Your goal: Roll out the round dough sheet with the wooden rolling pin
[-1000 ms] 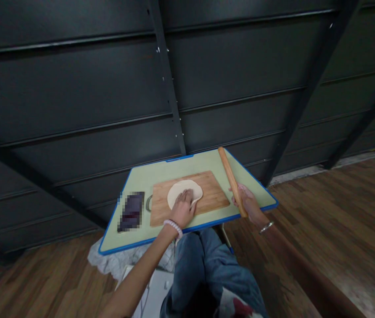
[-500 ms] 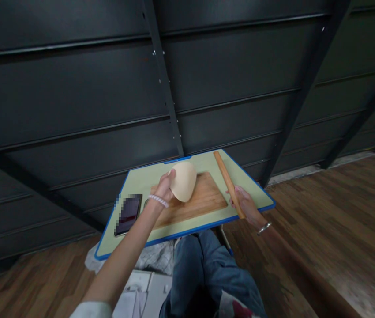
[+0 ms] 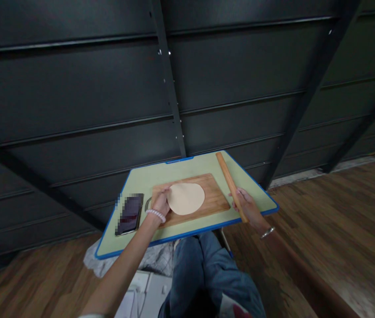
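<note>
A flat, pale round of dough (image 3: 186,199) lies on the wooden cutting board (image 3: 212,190). At its left edge, my left hand (image 3: 162,202) grips the rim between thumb and fingers, which are partly hidden. To the right of the board, my right hand (image 3: 245,204) is closed around the lower part of a wooden rolling pin (image 3: 228,179). The pin slants away from me over the right part of the table, its near end reaching past the front edge.
The small pale green table (image 3: 151,175) has a blue rim. A smartphone (image 3: 130,214) lies on its left side. Behind stands a dark panelled wall (image 3: 114,88). My legs in jeans (image 3: 190,265) are below the front edge, beside a white box (image 3: 156,291).
My left hand has lowered the dough, which hung tilted above the board and now lies flat on it. The rolling pin stays in my right hand, almost unmoved.
</note>
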`<action>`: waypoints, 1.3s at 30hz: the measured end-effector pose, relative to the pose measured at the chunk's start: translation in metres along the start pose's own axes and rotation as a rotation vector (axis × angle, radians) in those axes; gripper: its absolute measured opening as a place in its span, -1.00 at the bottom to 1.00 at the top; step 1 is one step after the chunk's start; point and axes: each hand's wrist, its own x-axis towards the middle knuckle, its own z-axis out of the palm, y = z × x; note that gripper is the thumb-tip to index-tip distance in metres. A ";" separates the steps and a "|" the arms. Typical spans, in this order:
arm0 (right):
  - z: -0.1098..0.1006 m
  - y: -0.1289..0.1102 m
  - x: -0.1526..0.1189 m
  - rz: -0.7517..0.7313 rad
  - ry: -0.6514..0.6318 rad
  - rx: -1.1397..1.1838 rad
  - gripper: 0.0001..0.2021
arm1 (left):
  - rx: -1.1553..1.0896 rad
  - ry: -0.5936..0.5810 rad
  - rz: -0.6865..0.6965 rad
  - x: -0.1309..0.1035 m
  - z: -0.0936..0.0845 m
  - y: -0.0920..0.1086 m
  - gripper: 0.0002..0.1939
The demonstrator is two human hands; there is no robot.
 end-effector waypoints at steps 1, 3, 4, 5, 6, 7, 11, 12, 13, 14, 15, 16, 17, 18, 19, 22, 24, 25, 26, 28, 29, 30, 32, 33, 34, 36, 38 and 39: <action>0.000 0.000 0.000 -0.008 0.000 -0.007 -0.57 | -0.003 0.003 0.014 0.001 -0.006 0.005 -0.81; 0.001 0.001 0.001 -0.025 -0.001 -0.027 -0.59 | 0.021 0.019 0.064 0.000 -0.019 0.016 -0.79; 0.001 0.002 0.002 -0.027 -0.005 -0.043 -0.59 | 0.047 0.032 0.099 -0.001 -0.025 0.021 -0.78; 0.001 0.003 0.003 -0.024 -0.013 -0.064 -0.59 | 0.079 0.051 0.136 -0.002 -0.031 0.026 -0.76; 0.001 0.004 0.004 -0.020 -0.023 -0.089 -0.59 | 0.102 0.068 0.164 -0.004 -0.036 0.030 -0.74; 0.001 0.004 0.005 -0.016 -0.035 -0.115 -0.58 | 0.131 0.083 0.191 -0.007 -0.040 0.034 -0.73; 0.000 0.004 0.006 -0.025 -0.117 -0.246 -0.47 | 0.329 0.084 0.307 -0.017 -0.046 0.046 -0.69; -0.001 0.003 0.005 -0.052 -0.155 -0.305 -0.45 | 0.403 0.077 0.354 -0.021 -0.046 0.048 -0.71; -0.003 0.001 0.004 -0.106 -0.199 -0.374 -0.44 | 0.481 0.070 0.408 -0.024 -0.045 0.050 -0.73; -0.004 -0.002 0.003 -0.187 -0.252 -0.456 -0.45 | 0.560 0.065 0.464 -0.028 -0.045 0.052 -0.75; -0.006 -0.005 0.002 -0.287 -0.308 -0.544 -0.47 | 0.649 0.063 0.525 -0.032 -0.045 0.053 -0.76; -0.007 -0.009 0.001 -0.394 -0.366 -0.637 -0.49 | 0.747 0.062 0.592 -0.036 -0.044 0.055 -0.75; -0.007 -0.014 -0.001 -0.492 -0.423 -0.735 -0.51 | 0.845 0.061 0.669 -0.040 -0.043 0.055 -0.73; -0.007 -0.019 -0.002 -0.571 -0.482 -0.837 -0.52 | 0.938 0.057 0.751 -0.045 -0.041 0.056 -0.71; -0.005 -0.025 -0.004 -0.634 -0.540 -0.939 -0.52 | 1.026 0.049 0.830 -0.050 -0.039 0.057 -0.69; 0.007 -0.042 -0.005 -0.794 -0.671 -1.174 -0.51 | 1.287 -0.007 0.990 -0.062 -0.027 0.056 -0.60; 0.019 -0.049 -0.003 -0.877 -0.706 -1.238 -0.50 | 1.462 -0.082 1.006 -0.068 -0.018 0.054 -0.54; 0.024 -0.051 -0.001 -0.903 -0.716 -1.245 -0.50 | 1.538 -0.129 0.999 -0.071 -0.014 0.051 -0.52; 0.030 -0.052 0.003 -0.916 -0.727 -1.241 -0.50 | 1.601 -0.176 0.985 -0.072 -0.011 0.048 -0.52; 0.038 -0.051 0.011 -0.905 -0.755 -1.218 -0.51 | 1.680 -0.234 0.942 -0.072 -0.007 0.038 -0.51; 0.041 -0.050 0.015 -0.890 -0.768 -1.202 -0.52 | 1.700 -0.236 0.912 -0.072 -0.008 0.032 -0.49; 0.042 -0.049 0.020 -0.875 -0.778 -1.186 -0.53 | 1.712 -0.225 0.877 -0.071 -0.009 0.026 -0.47; 0.044 -0.048 0.028 -0.853 -0.800 -1.163 -0.54 | 1.729 -0.189 0.804 -0.071 -0.013 0.014 -0.43; 0.045 -0.047 0.032 -0.850 -0.809 -1.157 -0.55 | 1.741 -0.181 0.776 -0.072 -0.015 0.009 -0.42; 0.045 -0.046 0.034 -0.853 -0.813 -1.154 -0.56 | 1.751 -0.176 0.758 -0.074 -0.016 0.005 -0.41; 0.046 -0.044 0.037 -0.873 -0.790 -1.155 -0.57 | 1.768 -0.160 0.750 -0.079 -0.018 0.000 -0.40; 0.049 -0.039 0.036 -0.893 -0.717 -1.164 -0.56 | 1.772 -0.123 0.758 -0.086 -0.017 -0.003 -0.39; 0.051 -0.036 0.036 -0.899 -0.676 -1.169 -0.54 | 1.770 -0.100 0.759 -0.088 -0.016 -0.003 -0.38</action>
